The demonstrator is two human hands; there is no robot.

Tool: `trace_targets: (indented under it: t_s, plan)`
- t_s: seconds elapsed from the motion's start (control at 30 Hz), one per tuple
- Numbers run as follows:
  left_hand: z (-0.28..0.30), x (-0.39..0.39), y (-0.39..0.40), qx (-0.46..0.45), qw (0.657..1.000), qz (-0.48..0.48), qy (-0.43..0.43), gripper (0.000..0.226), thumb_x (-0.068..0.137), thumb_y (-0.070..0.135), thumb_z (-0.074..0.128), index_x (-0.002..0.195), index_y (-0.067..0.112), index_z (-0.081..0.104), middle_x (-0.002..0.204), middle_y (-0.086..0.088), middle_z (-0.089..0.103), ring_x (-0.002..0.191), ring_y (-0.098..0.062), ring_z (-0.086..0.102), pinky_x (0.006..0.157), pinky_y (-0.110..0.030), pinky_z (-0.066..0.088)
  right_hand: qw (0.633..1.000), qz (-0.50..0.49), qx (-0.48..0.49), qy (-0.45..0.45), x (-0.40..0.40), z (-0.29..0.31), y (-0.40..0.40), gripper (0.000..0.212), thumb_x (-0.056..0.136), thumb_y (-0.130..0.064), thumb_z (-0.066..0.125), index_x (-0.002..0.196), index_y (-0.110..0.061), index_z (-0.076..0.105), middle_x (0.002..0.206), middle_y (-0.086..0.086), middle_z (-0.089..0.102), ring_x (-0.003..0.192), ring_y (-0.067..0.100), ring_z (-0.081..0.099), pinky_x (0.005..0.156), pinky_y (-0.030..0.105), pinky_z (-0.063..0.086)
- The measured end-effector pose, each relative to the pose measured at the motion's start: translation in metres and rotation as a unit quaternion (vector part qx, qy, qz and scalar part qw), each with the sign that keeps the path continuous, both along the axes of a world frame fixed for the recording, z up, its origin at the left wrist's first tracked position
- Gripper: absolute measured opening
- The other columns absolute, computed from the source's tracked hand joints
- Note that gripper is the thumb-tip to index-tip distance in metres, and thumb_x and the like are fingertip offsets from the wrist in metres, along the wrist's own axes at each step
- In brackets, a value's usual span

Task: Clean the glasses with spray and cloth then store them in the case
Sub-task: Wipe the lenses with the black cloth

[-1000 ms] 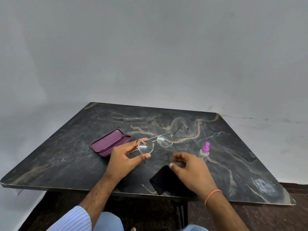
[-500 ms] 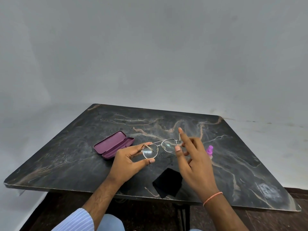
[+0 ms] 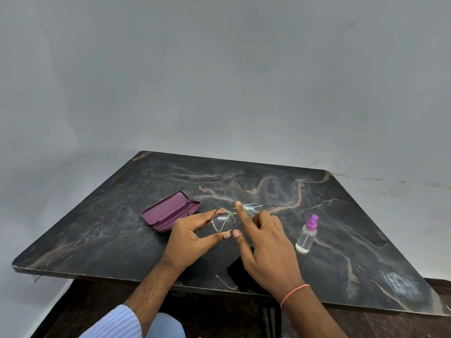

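Two hands are working over the dark marble table [image 3: 102, 235]. Nearest, a black cloth [image 3: 238, 273] is lying flat by the table's front edge, partly hidden under the right hand [image 3: 264, 242]. That hand is reaching in with its index finger raised and its other fingers curling by the right lens; whether it is gripping the frame I cannot tell. The left hand [image 3: 192, 236] is pinching the left lens rim of the glasses [image 3: 230, 218] between thumb and fingers, holding them just above the table. They are looking light, thin-wired and easily bent, so I judge the rim edge or bridge the safest hold, keeping pads off the glass. The spray bottle [image 3: 306, 236] is standing well to the right. Farther left, the purple case [image 3: 170, 212] is lying open.
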State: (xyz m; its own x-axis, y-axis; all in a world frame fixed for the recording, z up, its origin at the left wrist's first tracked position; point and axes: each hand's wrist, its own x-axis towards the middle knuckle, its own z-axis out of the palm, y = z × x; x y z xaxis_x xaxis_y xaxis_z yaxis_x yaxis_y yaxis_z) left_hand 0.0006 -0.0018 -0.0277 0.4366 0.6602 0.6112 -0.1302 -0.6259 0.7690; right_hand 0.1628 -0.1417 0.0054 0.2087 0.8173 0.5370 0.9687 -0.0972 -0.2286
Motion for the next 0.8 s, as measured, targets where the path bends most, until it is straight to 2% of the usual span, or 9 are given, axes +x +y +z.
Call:
trace_targets:
  t_s: [0.13,0.23,0.3,0.43,0.53,0.63,0.73,0.8]
  plan:
    - [0.003,-0.001,-0.001,0.017,1.000,-0.009,0.004,0.057,0.081,0.017,0.095,0.135,0.016,0.076,0.130,0.011,0.081,0.126,-0.011,0.076,0.109,-0.029,0.059,0.999,-0.008,-0.017,-0.028,-0.002,-0.004,0.003,0.066,0.107,-0.054,0.043,0.168,-0.043,0.022,0.101,-0.009,0.038,0.094,0.014,0.042,0.069,0.032,0.054]
    - [0.008,-0.001,-0.005,0.024,1.000,-0.008,0.003,0.058,0.080,0.016,0.095,0.133,0.028,0.075,0.129,0.019,0.080,0.124,-0.008,0.076,0.108,-0.023,0.058,0.999,-0.008,-0.018,-0.039,-0.001,-0.003,0.003,0.065,0.107,-0.054,0.042,0.168,-0.043,0.022,0.100,-0.009,0.038,0.092,0.013,0.041,0.067,0.030,0.053]
    - [0.009,-0.001,-0.006,0.024,1.000,-0.005,0.005,0.058,0.080,0.017,0.095,0.132,0.032,0.074,0.128,0.022,0.079,0.124,-0.006,0.076,0.107,-0.022,0.058,0.999,0.006,-0.015,-0.037,0.001,0.000,0.002,0.067,0.107,-0.056,0.042,0.168,-0.043,0.020,0.102,-0.010,0.038,0.094,0.013,0.041,0.072,0.031,0.054]
    - [0.004,-0.002,-0.001,0.024,0.999,0.014,0.027,0.057,0.080,0.021,0.097,0.134,0.021,0.078,0.130,0.016,0.080,0.125,-0.006,0.075,0.109,-0.030,0.059,0.999,0.037,0.015,-0.031,0.002,0.012,-0.004,0.074,0.103,-0.064,0.048,0.168,-0.046,0.017,0.108,-0.014,0.044,0.099,0.010,0.046,0.080,0.027,0.054]
    - [0.001,-0.002,0.000,0.018,0.999,0.024,0.038,0.060,0.081,0.035,0.093,0.135,0.016,0.077,0.131,0.011,0.080,0.125,-0.006,0.075,0.109,-0.038,0.061,0.993,0.061,0.097,0.027,-0.004,0.024,-0.008,0.071,0.097,-0.060,0.066,0.161,-0.043,0.042,0.108,-0.018,0.054,0.098,0.011,0.053,0.083,0.023,0.051]
    - [0.001,-0.002,0.000,0.008,0.999,0.017,0.043,0.061,0.082,0.036,0.092,0.137,0.016,0.076,0.131,0.008,0.080,0.126,-0.009,0.075,0.109,-0.043,0.061,0.976,0.099,0.181,0.075,-0.007,0.033,-0.008,0.052,0.093,-0.048,0.080,0.142,-0.034,0.068,0.100,-0.018,0.063,0.094,0.014,0.060,0.085,0.023,0.049]
    - [0.000,-0.002,0.002,0.015,0.998,0.019,0.055,0.060,0.083,0.028,0.096,0.138,0.016,0.076,0.132,0.007,0.080,0.126,-0.010,0.075,0.108,-0.045,0.062,0.966,0.113,0.218,0.078,-0.004,0.036,-0.004,0.032,0.093,-0.033,0.084,0.125,-0.030,0.079,0.096,-0.016,0.070,0.089,0.016,0.063,0.082,0.028,0.049]
    - [-0.001,-0.002,0.003,0.018,0.998,0.025,0.059,0.060,0.082,0.026,0.098,0.137,0.017,0.076,0.132,0.007,0.080,0.125,-0.010,0.075,0.108,-0.044,0.062,0.965,0.109,0.227,0.076,-0.002,0.034,-0.002,0.027,0.093,-0.022,0.085,0.119,-0.028,0.082,0.098,-0.015,0.073,0.088,0.016,0.063,0.079,0.029,0.049]
